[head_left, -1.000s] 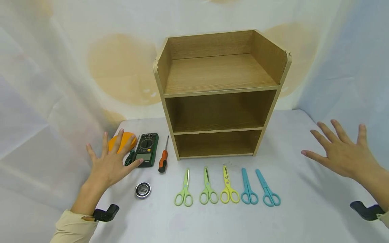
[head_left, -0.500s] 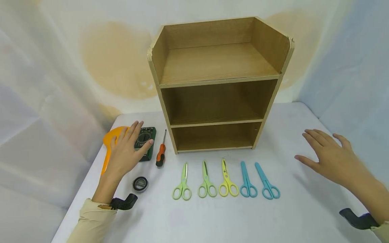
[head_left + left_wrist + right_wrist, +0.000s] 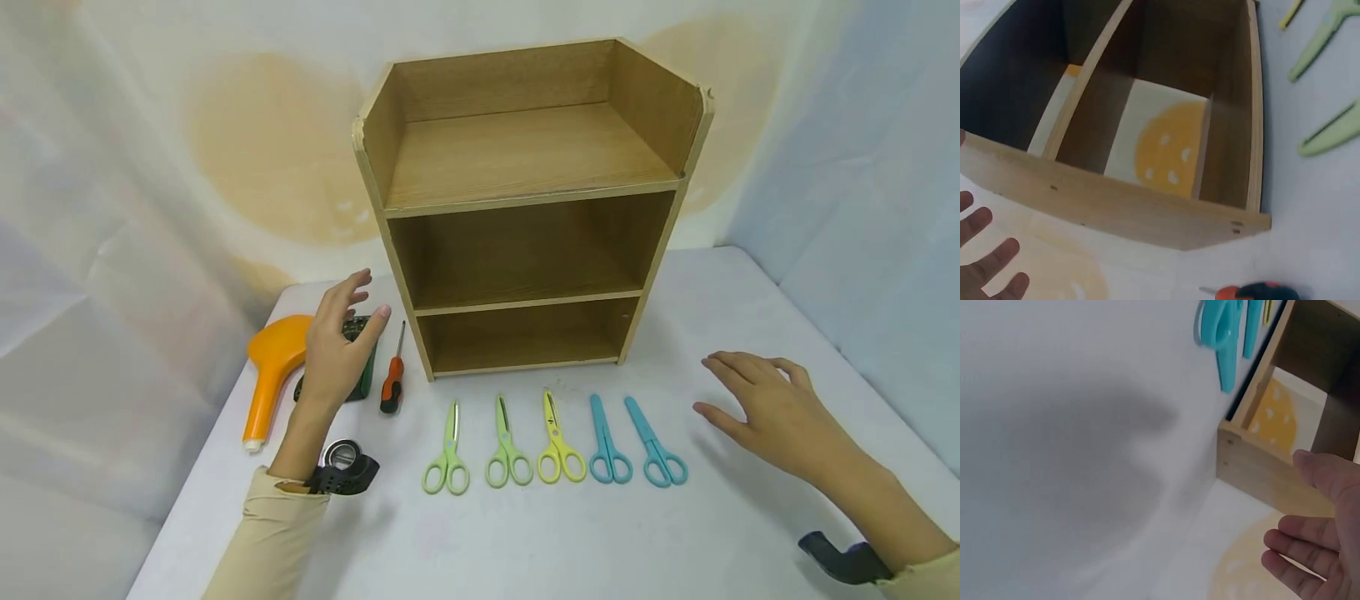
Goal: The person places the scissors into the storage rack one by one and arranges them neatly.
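My left hand [image 3: 341,333] hovers with spread fingers over a green multimeter [image 3: 366,367], holding nothing. An orange-handled screwdriver [image 3: 391,385] lies just right of it, and an orange tool [image 3: 272,367] just left. My right hand [image 3: 757,400] floats palm-down above the table, right of the scissors, empty. A wooden three-tier shelf [image 3: 525,208] stands behind. Several scissors lie in a row before it: two green [image 3: 447,454] [image 3: 507,450], one yellow [image 3: 558,446], two blue [image 3: 606,446] [image 3: 657,454]. The left wrist view shows the shelf [image 3: 1147,144] and my fingertips [image 3: 985,250].
A round metal bearing [image 3: 341,455] lies near my left wrist. The white table [image 3: 525,542] has bare room in front of the scissors. Draped cloth hangs behind and to both sides. The right wrist view shows blue scissors [image 3: 1225,337] and the shelf's corner [image 3: 1260,469].
My left hand has moved right and forward, from the orange tool to above the multimeter. My right hand has come down and inward toward the table, fingers less spread.
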`<state>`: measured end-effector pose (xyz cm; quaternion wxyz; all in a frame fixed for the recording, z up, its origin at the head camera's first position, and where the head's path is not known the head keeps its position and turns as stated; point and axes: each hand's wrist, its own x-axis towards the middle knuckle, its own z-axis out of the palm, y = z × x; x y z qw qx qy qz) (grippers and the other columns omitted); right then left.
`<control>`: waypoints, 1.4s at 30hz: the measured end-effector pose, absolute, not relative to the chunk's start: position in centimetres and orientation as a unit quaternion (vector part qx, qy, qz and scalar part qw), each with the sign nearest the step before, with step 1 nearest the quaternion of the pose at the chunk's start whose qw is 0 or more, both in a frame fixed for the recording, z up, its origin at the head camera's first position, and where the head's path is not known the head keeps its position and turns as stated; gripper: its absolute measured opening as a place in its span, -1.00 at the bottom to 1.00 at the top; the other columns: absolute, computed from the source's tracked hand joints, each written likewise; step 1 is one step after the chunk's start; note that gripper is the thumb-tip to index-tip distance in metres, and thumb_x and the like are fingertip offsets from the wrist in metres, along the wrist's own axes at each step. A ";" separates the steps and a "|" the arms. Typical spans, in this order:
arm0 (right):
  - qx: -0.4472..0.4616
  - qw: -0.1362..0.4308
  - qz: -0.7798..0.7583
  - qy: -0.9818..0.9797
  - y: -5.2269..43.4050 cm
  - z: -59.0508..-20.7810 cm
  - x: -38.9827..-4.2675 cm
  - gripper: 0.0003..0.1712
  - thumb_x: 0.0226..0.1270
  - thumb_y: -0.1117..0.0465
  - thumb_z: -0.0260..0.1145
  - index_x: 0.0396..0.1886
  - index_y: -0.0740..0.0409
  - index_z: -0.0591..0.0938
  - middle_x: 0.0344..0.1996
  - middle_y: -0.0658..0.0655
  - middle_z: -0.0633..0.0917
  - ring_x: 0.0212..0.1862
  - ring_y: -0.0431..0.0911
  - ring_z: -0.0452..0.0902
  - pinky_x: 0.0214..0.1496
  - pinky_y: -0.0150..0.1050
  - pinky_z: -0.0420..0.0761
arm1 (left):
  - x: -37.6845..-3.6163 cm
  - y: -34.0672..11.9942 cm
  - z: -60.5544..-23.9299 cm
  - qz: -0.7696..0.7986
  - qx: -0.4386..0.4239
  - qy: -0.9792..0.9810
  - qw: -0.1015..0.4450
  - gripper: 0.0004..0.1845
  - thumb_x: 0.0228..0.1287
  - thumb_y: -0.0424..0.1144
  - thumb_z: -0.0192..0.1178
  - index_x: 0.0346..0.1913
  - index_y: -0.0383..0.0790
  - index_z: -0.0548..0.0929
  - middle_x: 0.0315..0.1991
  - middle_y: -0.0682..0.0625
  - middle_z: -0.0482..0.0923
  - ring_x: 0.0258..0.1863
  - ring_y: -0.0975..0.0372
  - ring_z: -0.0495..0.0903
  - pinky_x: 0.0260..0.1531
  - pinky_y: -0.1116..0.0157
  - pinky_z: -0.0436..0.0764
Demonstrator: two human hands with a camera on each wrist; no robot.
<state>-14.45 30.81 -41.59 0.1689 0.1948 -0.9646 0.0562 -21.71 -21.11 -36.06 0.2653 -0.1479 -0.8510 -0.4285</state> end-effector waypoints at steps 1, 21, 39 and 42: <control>0.195 0.167 0.060 -0.965 30.6 -41.7 -14.2 -0.22 0.06 0.00 0.57 0.22 0.33 0.57 0.15 0.38 0.59 0.22 0.28 0.41 0.16 0.37 0.22 | -21.7 -20.9 -36.0 -0.434 -0.151 -0.846 0.271 -0.42 0.40 -0.04 0.24 0.45 0.11 0.41 0.36 0.10 0.41 0.25 0.06 0.46 0.23 -0.05 0.42; 0.208 0.120 0.135 -0.961 27.1 -43.4 -10.2 -0.46 0.14 0.01 0.54 0.07 0.16 0.68 0.04 0.20 0.66 0.13 0.17 0.50 0.11 0.20 0.30 | -21.5 -16.5 -33.0 -0.526 -0.173 -0.777 0.299 -0.42 0.38 -0.35 0.25 0.43 -0.26 0.41 0.31 -0.17 0.42 0.19 -0.02 0.48 0.21 -0.09 0.45; 0.208 0.111 0.142 -0.961 26.1 -45.0 -8.1 -0.40 0.10 -0.13 0.54 0.03 0.15 0.69 0.02 0.10 0.66 0.11 0.07 0.53 0.08 0.07 0.38 | -21.0 -15.4 -33.4 -0.549 -0.119 -0.743 0.364 -0.57 0.36 -0.39 0.27 0.26 -0.39 0.56 0.13 -0.20 0.56 0.05 0.02 0.61 0.00 0.21 0.64; 0.194 0.095 0.135 -0.967 25.9 -45.0 -7.9 -0.36 0.11 -0.20 0.52 0.03 0.15 0.69 0.01 0.11 0.66 0.09 0.07 0.54 0.07 0.10 0.42 | -20.8 -15.6 -33.3 -0.548 -0.119 -0.742 0.367 -0.57 0.36 -0.39 0.28 0.26 -0.40 0.57 0.13 -0.19 0.57 0.05 0.01 0.62 -0.02 0.28 0.64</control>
